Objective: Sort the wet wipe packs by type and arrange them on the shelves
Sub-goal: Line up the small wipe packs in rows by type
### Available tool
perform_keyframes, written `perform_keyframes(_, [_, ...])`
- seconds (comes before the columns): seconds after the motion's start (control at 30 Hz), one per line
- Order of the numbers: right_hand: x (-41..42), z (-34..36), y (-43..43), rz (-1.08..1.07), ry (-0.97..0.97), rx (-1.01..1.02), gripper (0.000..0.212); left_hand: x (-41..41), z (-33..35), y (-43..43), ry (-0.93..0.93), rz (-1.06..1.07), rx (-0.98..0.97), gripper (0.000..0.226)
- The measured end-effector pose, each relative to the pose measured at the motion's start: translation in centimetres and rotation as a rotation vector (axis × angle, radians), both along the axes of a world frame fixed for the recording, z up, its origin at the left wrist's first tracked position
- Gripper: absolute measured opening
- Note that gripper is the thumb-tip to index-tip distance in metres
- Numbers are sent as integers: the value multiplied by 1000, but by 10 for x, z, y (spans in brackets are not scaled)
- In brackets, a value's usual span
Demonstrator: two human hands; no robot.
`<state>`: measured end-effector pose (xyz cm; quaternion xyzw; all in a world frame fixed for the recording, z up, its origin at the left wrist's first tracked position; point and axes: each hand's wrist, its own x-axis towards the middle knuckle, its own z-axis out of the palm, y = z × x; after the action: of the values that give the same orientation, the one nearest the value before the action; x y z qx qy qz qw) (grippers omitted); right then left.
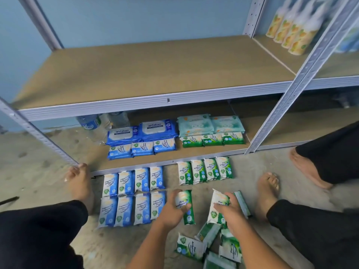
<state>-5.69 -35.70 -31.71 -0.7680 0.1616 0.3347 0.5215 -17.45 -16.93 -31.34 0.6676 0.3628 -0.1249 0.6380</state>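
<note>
— What does the person hold?

— The left hand (172, 209) grips a green pine pack (189, 216) low over the floor. The right hand (228, 211) clasps a second green pack (217, 198) just beside it, above the loose heap (211, 241).

— The best way on?

— Probably to start a second line directly under the green row (205, 170), with labels matching and edges touching, like the blue packs (134, 195), before loading the bottom shelf (93, 156).

— Anything unclear?

— The heap runs off the lower edge, so its count is unknown. The shelf's back is shadowed, and the bottles (291, 30) at upper right are blurred.
</note>
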Motion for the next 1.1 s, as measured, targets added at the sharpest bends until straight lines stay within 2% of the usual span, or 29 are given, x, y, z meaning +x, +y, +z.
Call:
perform_keyframes(0.1, [-4, 1, -4, 16, 122, -7, 60, 4, -1, 1, 39, -37, -13, 43])
perform_keyframes(0.23, [-1, -3, -3, 47, 117, -40, 57, 8, -14, 3, 76, -81, 0, 57])
perform_keyframes(0.33, [4, -13, -1, 47, 120, -70, 54, 13, -17, 2, 89, -108, 125, 56])
perform_keyframes(0.47, [9, -29, 1, 27, 115, -76, 62, 25, -29, 4, 87, -128, 218, 53])
perform_keyframes(0.6, [19, -52, 8, 51, 119, -98, 69, 40, -50, 11, 130, -113, 264, 55])
perform_keyframes(0.93, [49, -89, 26, 180, 80, -218, 66, 77, -111, 20, 170, -50, 319, 65])
perform_keyframes(1.1, [61, -106, 34, 197, 6, -193, 72, 78, -131, 17, 212, 3, 403, 74])
